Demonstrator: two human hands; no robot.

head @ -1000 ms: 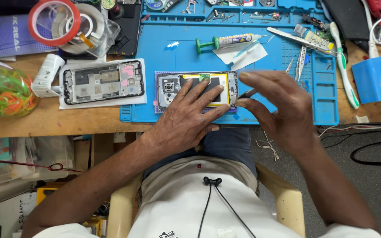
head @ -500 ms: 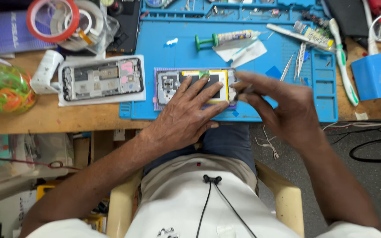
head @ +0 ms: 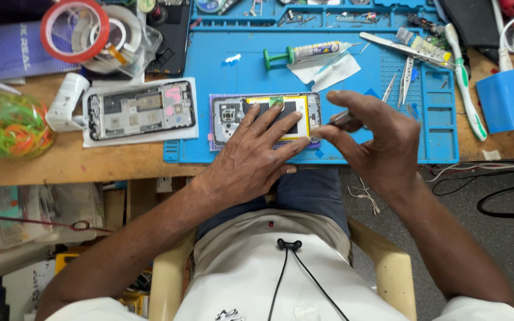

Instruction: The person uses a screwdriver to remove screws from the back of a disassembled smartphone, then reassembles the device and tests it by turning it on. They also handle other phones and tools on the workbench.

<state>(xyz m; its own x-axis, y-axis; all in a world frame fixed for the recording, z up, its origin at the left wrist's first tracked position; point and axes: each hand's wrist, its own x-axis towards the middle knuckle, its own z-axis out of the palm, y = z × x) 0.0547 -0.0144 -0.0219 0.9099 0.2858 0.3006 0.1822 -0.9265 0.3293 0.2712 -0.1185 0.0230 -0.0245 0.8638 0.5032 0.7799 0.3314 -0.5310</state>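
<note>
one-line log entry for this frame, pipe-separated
left hand: flat on opened phone, fingers spread | right hand: pinching tweezers at phone's right edge | phone on blue mat | second opened phone left, untouched

Two opened phones, one blue mat, two hands at work.

On the wooden surface (head: 90,163) lies one blue rubber work mat (head: 352,77). There are two opened phones: one dark phone frame with bare circuitry (head: 141,110) resting on one white sheet, and one opened phone body with a yellow-edged black battery (head: 263,116) on the mat. One glue syringe with a green plunger (head: 304,53) lies on the mat, beside one white folded paper scrap (head: 322,70). One red-rimmed tape roll (head: 74,30) sits at the upper left, one clear bag of green and orange rubber bands (head: 7,125) at the left edge, and one white-and-green toothbrush (head: 464,77) at the right. Two hands are in view, one left hand (head: 251,157) and one right hand (head: 370,139).
</note>
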